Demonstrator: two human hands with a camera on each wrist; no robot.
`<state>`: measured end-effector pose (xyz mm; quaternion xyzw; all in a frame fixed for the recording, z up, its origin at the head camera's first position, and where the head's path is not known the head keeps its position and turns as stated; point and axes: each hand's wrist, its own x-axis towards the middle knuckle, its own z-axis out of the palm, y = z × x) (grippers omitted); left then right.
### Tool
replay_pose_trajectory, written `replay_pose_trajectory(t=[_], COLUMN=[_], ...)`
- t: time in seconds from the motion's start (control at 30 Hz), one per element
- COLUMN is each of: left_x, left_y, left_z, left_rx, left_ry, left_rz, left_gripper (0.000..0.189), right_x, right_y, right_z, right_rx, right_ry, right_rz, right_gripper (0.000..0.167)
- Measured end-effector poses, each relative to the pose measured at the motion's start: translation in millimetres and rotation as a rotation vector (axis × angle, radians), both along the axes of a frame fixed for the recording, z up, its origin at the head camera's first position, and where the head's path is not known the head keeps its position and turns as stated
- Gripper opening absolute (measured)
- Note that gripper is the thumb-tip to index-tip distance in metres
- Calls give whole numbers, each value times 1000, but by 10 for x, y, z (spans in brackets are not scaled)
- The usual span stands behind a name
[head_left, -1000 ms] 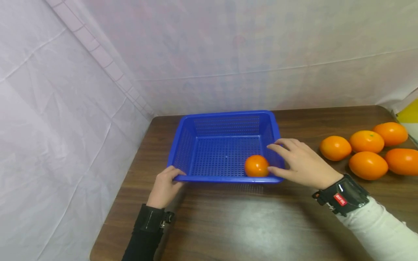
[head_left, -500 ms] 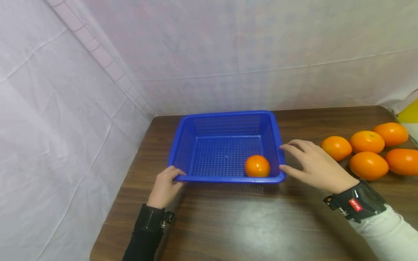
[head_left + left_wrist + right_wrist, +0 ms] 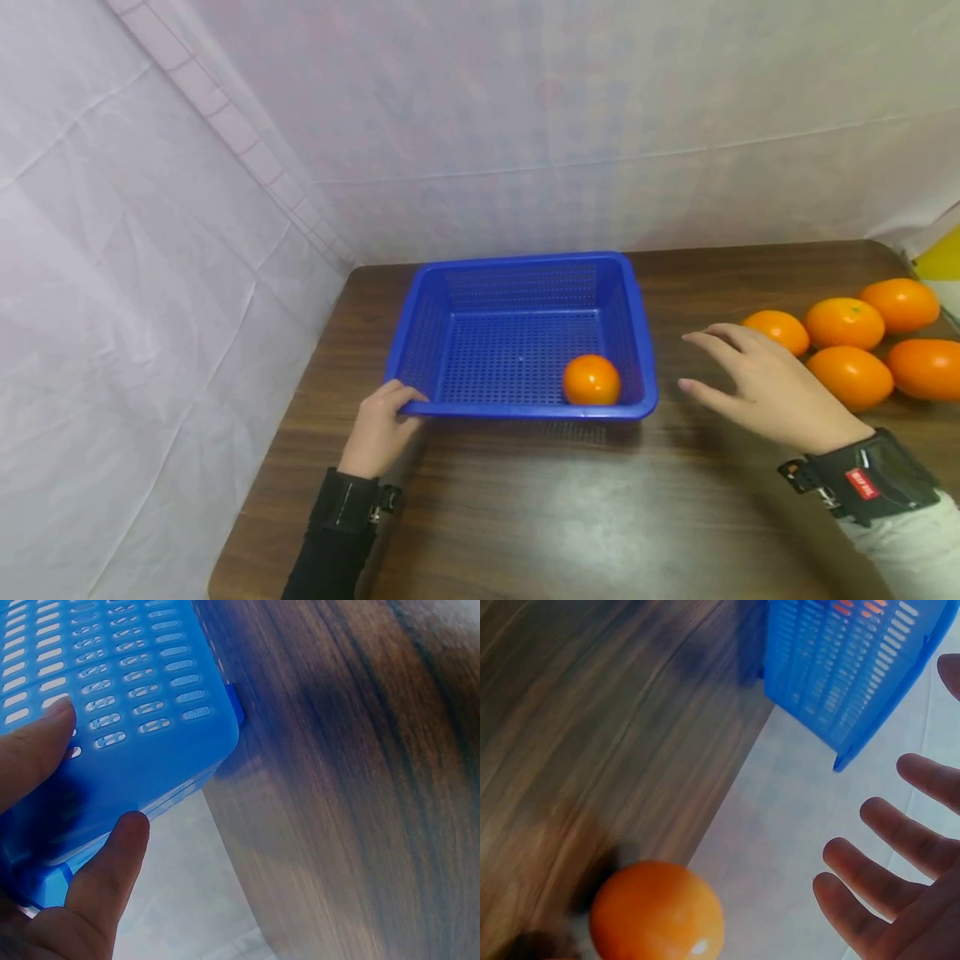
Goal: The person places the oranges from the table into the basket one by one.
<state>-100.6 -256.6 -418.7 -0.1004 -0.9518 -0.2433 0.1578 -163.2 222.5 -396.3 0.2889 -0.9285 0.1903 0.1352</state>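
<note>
A blue perforated plastic basket [image 3: 517,412] stands on the brown wooden table, with one orange [image 3: 592,380] inside at its near right corner. My left hand [image 3: 381,427] grips the basket's near left corner. In the left wrist view its thumb and a finger [image 3: 112,862] lie against the outside of the basket wall. To the right of the basket hovers my right hand [image 3: 765,387], fingers spread and holding nothing. Several more oranges [image 3: 851,377] lie grouped on the table just beyond it, and the hand partly covers the nearest ones. One orange [image 3: 657,913] shows below the fingers in the right wrist view.
The wooden table [image 3: 570,508] backs onto a white cloth wall [image 3: 555,150], and another white sheet [image 3: 150,333] hangs along the left side. A yellow object [image 3: 940,257] shows at the far right edge.
My right hand has drawn away from the orange in the basket, out over the right rim towards the grouped oranges. The left hand and the basket have stayed in place.
</note>
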Motion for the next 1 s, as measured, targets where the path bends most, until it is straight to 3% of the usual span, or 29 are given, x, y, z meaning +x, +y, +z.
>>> replay_pose_trajectory(t=[0.73, 1.0], left_x=[-5, -8], left_y=[4, 4], left_z=[-15, -23], left_rx=[2, 3], left_ry=[-6, 2], left_rz=[13, 7], left_gripper=[15, 15], right_x=[51, 61], right_y=[456, 623], right_z=[-76, -93], right_rx=[43, 93], right_ry=[-99, -80], right_rz=[-145, -205], right_gripper=[63, 68])
